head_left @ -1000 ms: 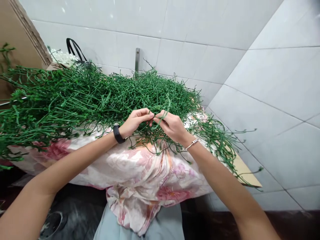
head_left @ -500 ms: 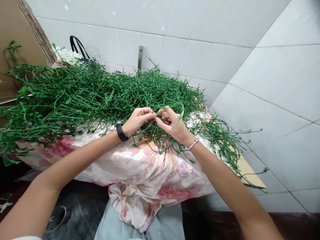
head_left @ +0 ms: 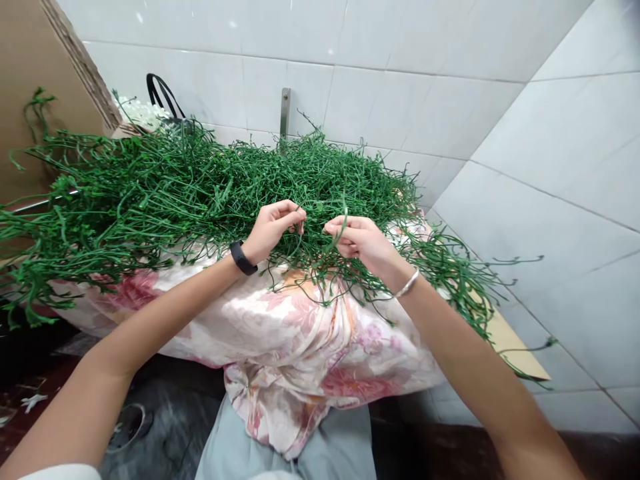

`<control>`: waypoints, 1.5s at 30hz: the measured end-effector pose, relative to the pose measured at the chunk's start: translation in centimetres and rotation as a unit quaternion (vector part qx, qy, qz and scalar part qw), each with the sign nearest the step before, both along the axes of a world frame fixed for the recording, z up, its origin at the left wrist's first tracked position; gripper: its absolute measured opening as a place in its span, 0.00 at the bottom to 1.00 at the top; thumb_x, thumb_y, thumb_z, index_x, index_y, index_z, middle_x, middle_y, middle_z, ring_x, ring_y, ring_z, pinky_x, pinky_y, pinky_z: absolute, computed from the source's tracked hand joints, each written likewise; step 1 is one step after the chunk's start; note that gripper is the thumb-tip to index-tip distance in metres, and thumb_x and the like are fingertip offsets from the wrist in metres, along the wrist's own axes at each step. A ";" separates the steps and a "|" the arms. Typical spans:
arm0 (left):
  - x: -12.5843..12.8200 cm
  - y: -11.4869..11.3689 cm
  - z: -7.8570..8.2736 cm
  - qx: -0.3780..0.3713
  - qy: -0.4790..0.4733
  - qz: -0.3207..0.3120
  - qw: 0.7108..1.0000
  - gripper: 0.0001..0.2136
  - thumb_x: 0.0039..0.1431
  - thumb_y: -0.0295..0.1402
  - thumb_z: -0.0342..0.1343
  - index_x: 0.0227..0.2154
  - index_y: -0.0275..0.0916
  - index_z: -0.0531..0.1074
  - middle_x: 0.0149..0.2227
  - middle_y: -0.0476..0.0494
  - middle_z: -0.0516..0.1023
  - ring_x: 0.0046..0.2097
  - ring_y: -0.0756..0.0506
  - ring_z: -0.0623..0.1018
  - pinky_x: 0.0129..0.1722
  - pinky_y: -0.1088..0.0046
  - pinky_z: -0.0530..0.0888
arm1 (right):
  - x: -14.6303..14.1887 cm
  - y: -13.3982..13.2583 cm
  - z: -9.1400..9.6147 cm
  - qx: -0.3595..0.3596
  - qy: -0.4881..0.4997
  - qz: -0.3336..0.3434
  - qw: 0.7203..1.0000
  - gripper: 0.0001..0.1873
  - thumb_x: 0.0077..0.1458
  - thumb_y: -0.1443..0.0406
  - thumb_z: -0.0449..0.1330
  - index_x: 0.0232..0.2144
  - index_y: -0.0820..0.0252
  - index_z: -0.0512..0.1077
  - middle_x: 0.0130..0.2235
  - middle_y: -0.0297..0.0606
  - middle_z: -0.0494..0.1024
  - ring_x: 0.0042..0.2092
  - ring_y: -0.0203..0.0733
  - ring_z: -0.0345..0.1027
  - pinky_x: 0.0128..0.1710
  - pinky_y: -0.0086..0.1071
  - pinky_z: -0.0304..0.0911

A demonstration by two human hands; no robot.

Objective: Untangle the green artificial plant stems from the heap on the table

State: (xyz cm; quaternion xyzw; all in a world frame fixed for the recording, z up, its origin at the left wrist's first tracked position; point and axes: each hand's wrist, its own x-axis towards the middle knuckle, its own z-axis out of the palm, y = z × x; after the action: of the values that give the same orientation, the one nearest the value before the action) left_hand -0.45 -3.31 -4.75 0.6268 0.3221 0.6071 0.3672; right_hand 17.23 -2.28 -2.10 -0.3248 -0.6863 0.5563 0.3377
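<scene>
My left hand (head_left: 277,230), with a black band on its wrist, is closed in a pinch over the green heap. A thin green strand shows at its fingertips. To the right, my right hand (head_left: 363,243) pinches a curved green stem (head_left: 344,223) that rises in front of its fingers. A small gap separates the two hands. Behind and below them spreads a big tangled pile of green stems (head_left: 215,180), which look like artificial flower stems. Under the pile lies a pink and white floral cloth (head_left: 250,313).
Cardboard (head_left: 60,60) stands at the far left, beside white flowers (head_left: 143,112) and black handles (head_left: 165,93). A metal bar (head_left: 285,110) rises against the tiled wall (head_left: 425,40). More stems hang over the board's corner (head_left: 520,353) at the right.
My hands have drawn apart from touching fingertips, the right one moving rightward. A curved stem now stands in the right hand's pinch. The view has shifted slightly.
</scene>
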 end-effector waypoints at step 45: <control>0.7 -0.8 0.3 0.032 0.001 -0.042 0.999 0.07 0.52 0.35 0.54 0.28 0.37 0.68 0.25 0.51 0.66 0.28 0.55 0.65 0.30 0.77 0.64 | -0.6 -1.1 -0.9 0.392 -0.020 -0.110 0.913 0.06 0.57 0.63 0.49 0.35 0.58 0.62 0.37 0.37 0.71 0.41 0.35 0.67 0.43 0.32 0.62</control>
State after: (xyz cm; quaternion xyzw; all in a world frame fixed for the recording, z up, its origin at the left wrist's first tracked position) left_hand 0.30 -4.07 -4.43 0.6518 0.2762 0.6001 0.3723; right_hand 16.59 -3.34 -3.03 -0.2508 -0.8157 0.1957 0.4831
